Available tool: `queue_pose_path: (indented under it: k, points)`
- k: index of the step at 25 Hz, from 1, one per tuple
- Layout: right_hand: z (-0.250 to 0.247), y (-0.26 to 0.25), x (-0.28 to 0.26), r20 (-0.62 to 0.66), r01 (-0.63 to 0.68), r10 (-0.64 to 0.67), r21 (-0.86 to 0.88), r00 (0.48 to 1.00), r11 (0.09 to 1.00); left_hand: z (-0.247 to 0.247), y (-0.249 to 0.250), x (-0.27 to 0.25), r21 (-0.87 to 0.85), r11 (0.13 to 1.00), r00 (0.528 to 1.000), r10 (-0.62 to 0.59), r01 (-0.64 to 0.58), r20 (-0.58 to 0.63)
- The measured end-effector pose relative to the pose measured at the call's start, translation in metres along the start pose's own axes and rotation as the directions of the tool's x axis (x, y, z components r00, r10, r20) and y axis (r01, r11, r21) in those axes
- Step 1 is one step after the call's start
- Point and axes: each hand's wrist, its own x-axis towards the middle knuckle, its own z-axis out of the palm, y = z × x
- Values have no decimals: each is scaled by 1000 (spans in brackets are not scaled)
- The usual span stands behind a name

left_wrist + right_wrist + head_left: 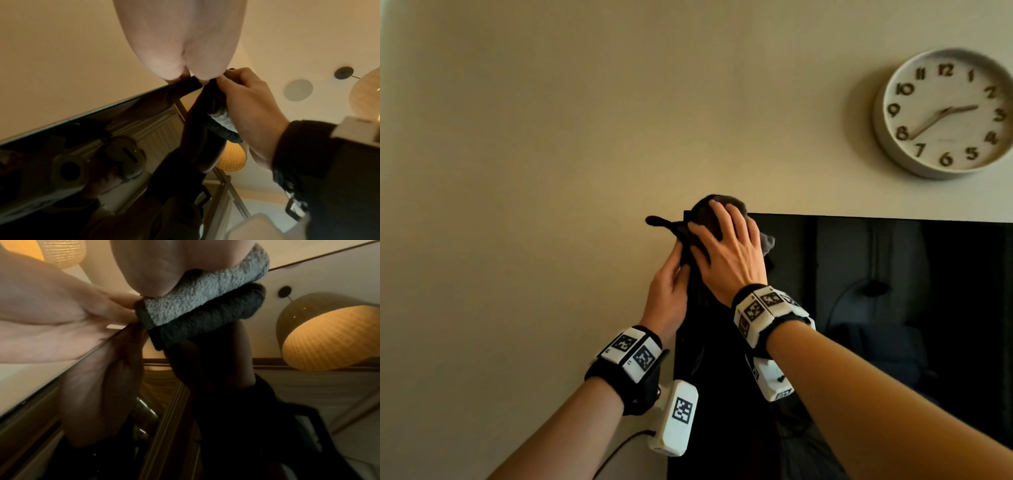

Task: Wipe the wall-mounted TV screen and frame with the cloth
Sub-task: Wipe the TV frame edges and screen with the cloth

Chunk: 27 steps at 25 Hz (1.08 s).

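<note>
The black wall-mounted TV [893,291] fills the right and lower part of the head view. A grey fluffy cloth [767,241] is draped over its top left corner, and a tail of it sticks out to the left. My right hand [726,250] lies flat on the cloth with fingers spread, pressing it against the screen. My left hand [667,291] is at the TV's left edge just below, thumb in front, pinching the cloth's edge there. The right wrist view shows the cloth [201,305] folded under my palm, with the left hand's fingers [123,306] at its corner.
A round white wall clock [945,113] hangs above the TV to the right. Bare beige wall [534,171] surrounds the TV's corner. A dark cable [619,448] hangs below my left wrist. A lit lampshade [329,337] is reflected in the glossy screen.
</note>
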Motion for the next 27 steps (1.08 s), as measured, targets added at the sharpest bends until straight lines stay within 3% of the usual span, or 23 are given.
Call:
queue_pose_path:
  k: [5, 8, 13, 16, 21, 25, 27]
  points:
    - [14, -9, -34, 67, 98, -93, -73, 993, 992, -2, -10, -7, -14, 1000, 1000, -24, 24, -15]
    - [8, -3, -15, 32, -14, 16, -62, 999, 998, -5, -14, -17, -26, 999, 999, -19, 20, 34]
    - [21, -17, -65, 87, 89, -80, -97, 993, 991, -3, -25, -35, -40, 998, 998, -55, 56, 5]
    - [14, -14, -47, 61, -7, 12, -71, 998, 997, -7, -25, -49, -102, 993, 997, -59, 65, 55]
    - [27, -38, -129, 119, 9, -1, -70, 993, 998, -7, -37, -76, 6, 993, 993, -117, 117, 31]
    - [21, -29, -96, 124, -62, 67, -43, 990, 997, -8, -43, -100, -64, 986, 985, -147, 153, 92]
    - [22, -37, -122, 122, -80, 81, -18, 989, 997, -6, -52, -110, -52, 985, 985, -163, 166, 65]
